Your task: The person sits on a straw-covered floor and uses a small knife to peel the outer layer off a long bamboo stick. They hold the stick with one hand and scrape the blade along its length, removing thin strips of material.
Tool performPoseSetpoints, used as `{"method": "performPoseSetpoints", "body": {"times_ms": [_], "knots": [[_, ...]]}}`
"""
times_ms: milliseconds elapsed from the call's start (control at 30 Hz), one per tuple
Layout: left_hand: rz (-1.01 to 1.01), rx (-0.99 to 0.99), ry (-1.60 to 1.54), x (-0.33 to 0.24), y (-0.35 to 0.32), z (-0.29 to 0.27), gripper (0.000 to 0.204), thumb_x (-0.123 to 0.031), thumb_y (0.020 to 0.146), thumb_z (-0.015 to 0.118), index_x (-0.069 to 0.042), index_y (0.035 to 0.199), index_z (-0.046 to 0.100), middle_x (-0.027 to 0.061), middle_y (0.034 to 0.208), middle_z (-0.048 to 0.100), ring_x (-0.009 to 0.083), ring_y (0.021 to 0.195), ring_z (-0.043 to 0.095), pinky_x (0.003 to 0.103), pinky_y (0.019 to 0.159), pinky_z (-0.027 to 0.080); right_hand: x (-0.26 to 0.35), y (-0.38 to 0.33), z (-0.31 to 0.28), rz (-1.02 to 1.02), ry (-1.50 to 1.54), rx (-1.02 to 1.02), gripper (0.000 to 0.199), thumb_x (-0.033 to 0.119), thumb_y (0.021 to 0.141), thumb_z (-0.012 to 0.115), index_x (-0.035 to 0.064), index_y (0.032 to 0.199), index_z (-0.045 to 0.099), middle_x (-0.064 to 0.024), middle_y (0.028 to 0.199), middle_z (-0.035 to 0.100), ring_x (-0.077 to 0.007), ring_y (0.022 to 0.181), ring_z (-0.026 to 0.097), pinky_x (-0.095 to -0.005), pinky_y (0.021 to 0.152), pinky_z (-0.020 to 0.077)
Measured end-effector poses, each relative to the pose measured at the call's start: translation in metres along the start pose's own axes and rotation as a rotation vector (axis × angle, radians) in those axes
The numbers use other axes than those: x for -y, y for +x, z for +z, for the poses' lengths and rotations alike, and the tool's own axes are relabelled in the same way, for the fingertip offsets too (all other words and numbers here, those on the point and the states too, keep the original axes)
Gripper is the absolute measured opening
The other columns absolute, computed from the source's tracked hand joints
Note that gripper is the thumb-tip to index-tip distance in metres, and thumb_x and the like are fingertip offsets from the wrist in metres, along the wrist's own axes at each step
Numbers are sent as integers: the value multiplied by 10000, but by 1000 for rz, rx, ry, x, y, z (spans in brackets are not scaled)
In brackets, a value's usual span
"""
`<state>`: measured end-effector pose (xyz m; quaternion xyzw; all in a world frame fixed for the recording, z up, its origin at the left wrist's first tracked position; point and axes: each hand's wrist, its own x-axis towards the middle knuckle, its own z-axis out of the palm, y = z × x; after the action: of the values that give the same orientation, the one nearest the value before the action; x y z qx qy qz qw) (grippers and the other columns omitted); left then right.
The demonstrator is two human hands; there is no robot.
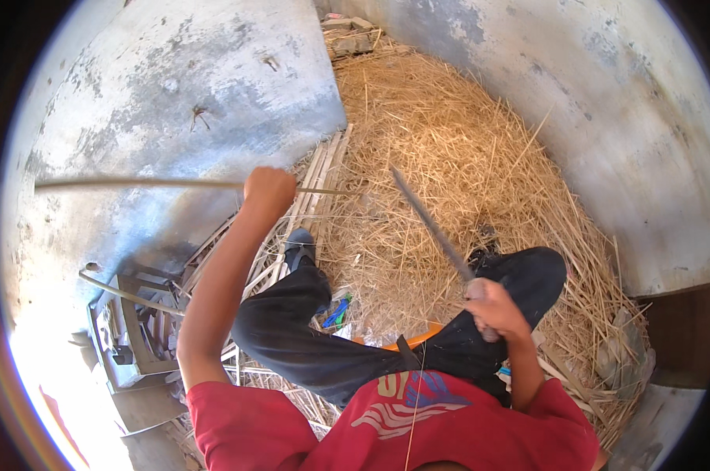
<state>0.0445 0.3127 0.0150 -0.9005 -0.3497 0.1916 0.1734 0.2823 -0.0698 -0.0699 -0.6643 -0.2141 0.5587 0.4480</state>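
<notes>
My left hand [269, 191] is closed in a fist round a long thin strip [159, 184], which looks like split bamboo. It runs sideways, with its long part out to the left and a short end pointing right over the straw. In my right hand [495, 304] is the handle of a long, narrow-bladed knife [431, 224]. The dark blade slants up and to the left, its tip apart from the strip. Both hands are raised in front of me, over my bent legs in dark trousers [316, 326].
Loose straw and shavings [449, 149] cover the floor ahead. Flat pale strips [317, 177] lie bundled by my left shoe [300, 250]. Weathered walls rise left [190, 71] and right [606, 118]. A frame-like box [139, 330] holding scraps stands at lower left. Blue plastic [337, 312] lies between my legs.
</notes>
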Motion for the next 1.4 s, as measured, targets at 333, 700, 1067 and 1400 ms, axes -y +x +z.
{"method": "performPoseSetpoints", "body": {"times_ms": [333,700,1067,1400], "knots": [[-389,-339,-172,-35,-171,67,219,-101,822,587,-189,982,708,62,689,568,263,719,599,401,622,465,-4,-78,-129,-452,86,-1028,243,-2,810,547,31,1037,465,-40,649,490,-96,397,426,-258,357,377],[-608,-537,-191,-37,-242,42,186,-162,780,699,-223,947,752,36,666,563,235,666,555,407,598,421,-284,-40,-204,128,341,-1206,96,89,779,583,48,751,500,-50,527,469,-168,370,454,-314,353,392],[-976,-948,-706,32,-265,-18,305,-272,920,636,-82,1156,675,66,921,724,108,692,596,264,628,462,-463,-89,-180,380,-411,-1198,485,168,785,645,9,1232,544,-224,1120,622,-400,1078,576,-436,916,448],[-776,-861,-675,-18,-210,-27,281,-231,896,677,-64,1121,691,-24,652,574,29,554,373,244,480,278,-547,-33,-154,765,-136,-949,475,344,818,584,-108,964,599,-234,876,643,-342,740,653,-444,642,517]]}}
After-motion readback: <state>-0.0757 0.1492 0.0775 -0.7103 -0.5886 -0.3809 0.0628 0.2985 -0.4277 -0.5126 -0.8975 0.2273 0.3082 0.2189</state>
